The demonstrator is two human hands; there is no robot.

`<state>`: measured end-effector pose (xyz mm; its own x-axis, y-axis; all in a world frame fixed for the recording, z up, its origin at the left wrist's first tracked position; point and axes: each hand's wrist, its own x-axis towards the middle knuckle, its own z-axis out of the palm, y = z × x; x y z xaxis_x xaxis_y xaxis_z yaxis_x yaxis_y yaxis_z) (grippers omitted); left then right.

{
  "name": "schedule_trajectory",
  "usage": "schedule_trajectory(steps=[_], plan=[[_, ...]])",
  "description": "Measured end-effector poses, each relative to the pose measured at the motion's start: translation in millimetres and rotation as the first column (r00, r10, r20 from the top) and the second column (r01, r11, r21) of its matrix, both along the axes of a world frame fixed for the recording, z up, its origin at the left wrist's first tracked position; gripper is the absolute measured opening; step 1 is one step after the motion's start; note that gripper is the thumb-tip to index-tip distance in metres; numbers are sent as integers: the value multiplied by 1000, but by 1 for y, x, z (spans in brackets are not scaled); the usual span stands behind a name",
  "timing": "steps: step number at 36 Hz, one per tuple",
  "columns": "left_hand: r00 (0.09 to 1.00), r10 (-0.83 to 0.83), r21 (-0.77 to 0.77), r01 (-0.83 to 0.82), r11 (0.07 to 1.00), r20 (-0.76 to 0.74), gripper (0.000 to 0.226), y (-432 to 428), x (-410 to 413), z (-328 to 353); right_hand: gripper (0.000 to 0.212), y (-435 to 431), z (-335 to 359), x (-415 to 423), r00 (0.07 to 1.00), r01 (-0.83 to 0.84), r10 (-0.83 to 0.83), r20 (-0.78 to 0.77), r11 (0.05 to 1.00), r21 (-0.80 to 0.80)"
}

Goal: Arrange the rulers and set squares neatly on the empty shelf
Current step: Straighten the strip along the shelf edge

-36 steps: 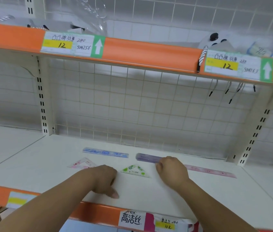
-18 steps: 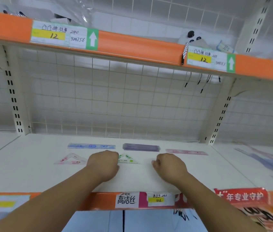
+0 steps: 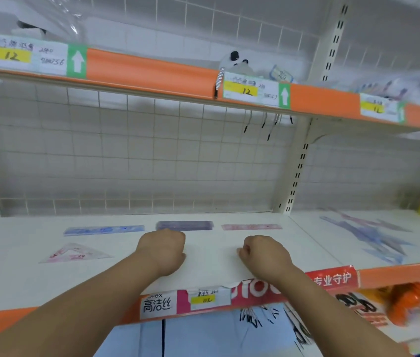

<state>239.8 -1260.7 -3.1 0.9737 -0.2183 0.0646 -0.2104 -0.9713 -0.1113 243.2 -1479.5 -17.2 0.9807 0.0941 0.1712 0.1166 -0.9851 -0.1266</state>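
Setting: shop aisle, white shelf [image 3: 10, 279] with an orange front lip, backed by a wire grid [image 3: 126, 155].
Back row: blue ruler [image 3: 103, 230], purple ruler [image 3: 184, 225] and pink ruler [image 3: 251, 227] lie flat, end to end with small gaps, apparently spaced as a display line.
Front row: pink set square [image 3: 75, 253] lies flat at nine o'clock from the left hand [image 3: 164, 251], in front of the blue ruler, seemingly starting a second row.
Left: fist at six o'clock from the purple ruler, fingers curled under; whether they pinch anything cannot be told.
Right: right hand [image 3: 263, 256], at three o'clock from the left, is curled with nothing seen in it, near the lip.
Next bay: at three o'clock, a blurred heap of rulers [image 3: 368, 235], probably stock awaiting sorting.
Overhead: at twelve o'clock, the upper shelf [image 3: 152, 70] carries price tags [image 3: 252, 90].
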Motion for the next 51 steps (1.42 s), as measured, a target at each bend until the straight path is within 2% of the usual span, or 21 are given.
schedule_trajectory(steps=[12,21,29,33,41,45,51], plan=[[999,-41,0,41,999,25,29,-123,-1,17,23,-119,13,-14,998,39,-41,40,999,35],[997,-64,-70,67,995,33,25,-246,-12,17,23,-236,14,-30,996,69,-72,58,996,61],[992,-123,-59,121,991,-25,30,-343,-19,9,24,-324,10,-47,994,102,-103,23,994,45],[988,-153,-57,152,987,-26,30,-381,-15,11,19,-360,6,-47,995,101,-101,12,993,56],[979,-202,-30,201,979,-34,33,-440,18,13,24,-415,2,-22,986,165,-167,30,985,51],[977,-212,-13,212,977,-25,33,-464,49,11,16,-440,3,0,985,166,-168,47,985,38],[974,-228,-30,227,973,-14,36,-498,95,14,26,-478,6,38,976,201,-200,85,980,0]])
